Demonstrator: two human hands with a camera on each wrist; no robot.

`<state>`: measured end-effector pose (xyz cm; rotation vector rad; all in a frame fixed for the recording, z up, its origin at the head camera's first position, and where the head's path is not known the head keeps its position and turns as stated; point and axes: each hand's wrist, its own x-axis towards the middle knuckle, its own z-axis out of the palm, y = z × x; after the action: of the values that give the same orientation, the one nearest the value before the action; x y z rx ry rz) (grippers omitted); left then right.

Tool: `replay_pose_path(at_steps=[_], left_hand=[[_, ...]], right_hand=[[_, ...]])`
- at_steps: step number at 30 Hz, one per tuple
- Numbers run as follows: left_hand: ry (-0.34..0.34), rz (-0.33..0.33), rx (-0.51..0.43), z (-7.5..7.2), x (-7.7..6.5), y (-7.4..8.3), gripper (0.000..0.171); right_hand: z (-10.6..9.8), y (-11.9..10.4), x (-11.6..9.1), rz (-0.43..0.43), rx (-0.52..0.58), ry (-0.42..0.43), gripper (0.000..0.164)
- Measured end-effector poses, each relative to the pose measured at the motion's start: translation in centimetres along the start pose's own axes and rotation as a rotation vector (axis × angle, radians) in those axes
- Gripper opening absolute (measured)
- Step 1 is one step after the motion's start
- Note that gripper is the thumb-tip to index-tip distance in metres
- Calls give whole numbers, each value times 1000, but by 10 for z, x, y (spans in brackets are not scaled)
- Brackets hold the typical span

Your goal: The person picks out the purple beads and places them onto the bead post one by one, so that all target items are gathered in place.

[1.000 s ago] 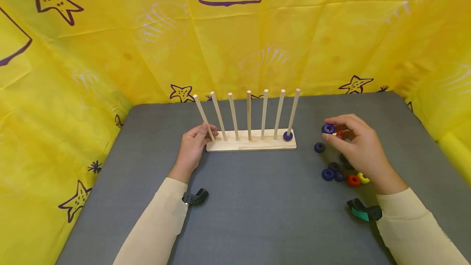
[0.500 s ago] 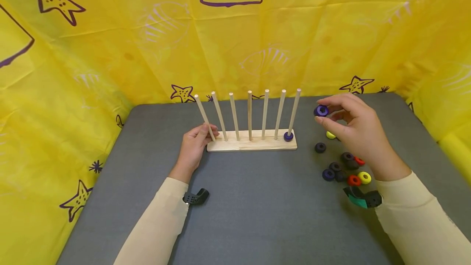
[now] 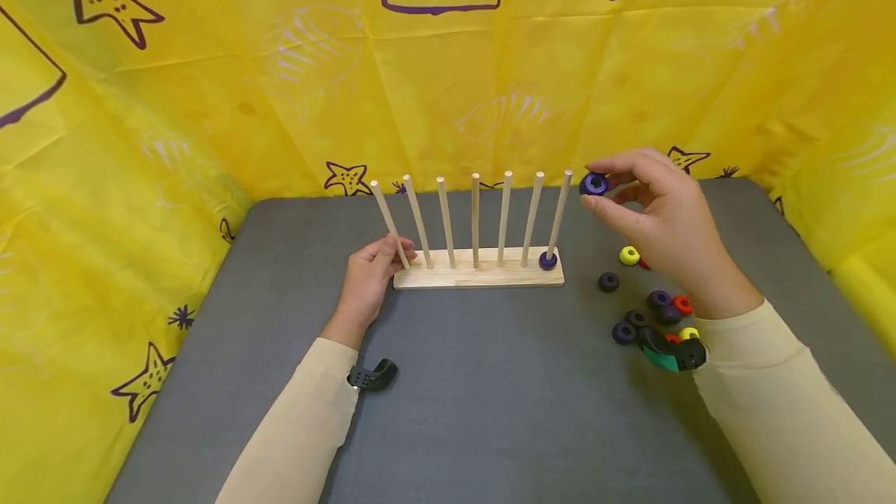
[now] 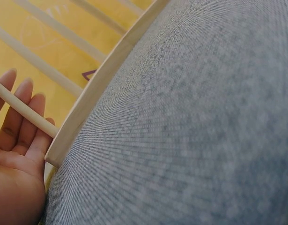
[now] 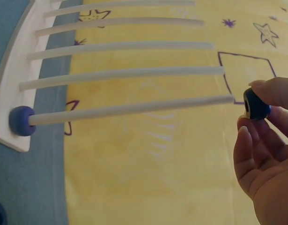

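Observation:
A wooden rack (image 3: 448, 278) with a row of upright pegs stands on the grey table. At its left end my left hand (image 3: 371, 274) holds the outermost peg (image 4: 26, 110), thumb in front and fingers behind. My right hand (image 3: 661, 216) pinches a dark blue ring (image 3: 593, 183) between thumb and fingertips. That ring is just right of the top of the rightmost peg (image 5: 134, 110), apart from it in the right wrist view. Another dark blue ring (image 3: 547, 260) sits at the base of the same peg.
Loose rings lie on the table (image 3: 490, 395) to the right: a yellow ring (image 3: 628, 256), a red ring (image 3: 682, 305), a single dark ring (image 3: 608, 282) and several blue ones. The right wrist strap (image 3: 672, 352) hides part of the pile. A yellow patterned cloth (image 3: 448, 84) hangs behind.
My right hand has lifted the blue ring from above the loose rings, moving up and left to near the rightmost peg's top. The left hand and rack have stayed put.

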<state>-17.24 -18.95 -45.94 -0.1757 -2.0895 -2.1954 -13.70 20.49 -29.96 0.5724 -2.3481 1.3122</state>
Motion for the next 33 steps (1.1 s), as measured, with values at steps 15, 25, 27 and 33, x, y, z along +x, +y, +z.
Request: replay_pose_path(at_steps=[15,25,27,33], left_hand=[[-2,-9,13,0,-2,0,44],[-6,-2,14,-1,-1,0,44],[-8,3,11,-1,-1,0,44],[-8,3,-2,-1,-1,1,43]], right_hand=[[10,-6,22,33,12,-39,36],[12,-8,28,48,-1,-63,33],[13,-7,29,52,4,-64,33],[14,-3,30,55,4,-63,32]])
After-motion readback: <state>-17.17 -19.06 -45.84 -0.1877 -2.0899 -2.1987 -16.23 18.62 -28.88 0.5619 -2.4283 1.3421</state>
